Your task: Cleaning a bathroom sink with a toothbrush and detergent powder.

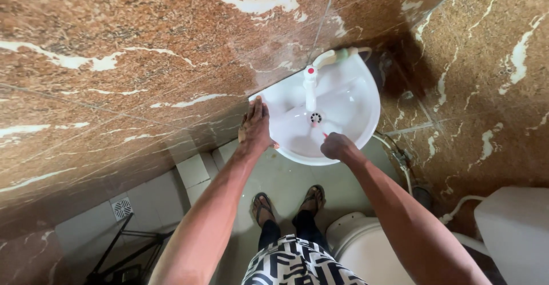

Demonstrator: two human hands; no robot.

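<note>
Left hand (255,126) flat on sink (366,99) rim, right hand (336,146) fisted inside.

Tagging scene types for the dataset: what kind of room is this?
Most likely a small bathroom. A white wall-mounted sink with a tap, a white toilet beside the person's feet, and a floor drain set in the tiles, with brown marble-look tiled walls around.

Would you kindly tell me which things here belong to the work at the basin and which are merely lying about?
In use:
- white basin
- left hand flat on its rim
- right hand closed on a small red-tipped item, too small to identify
- white tap

Lying about:
- toilet
- floor drain
- cistern
- black stand
</note>
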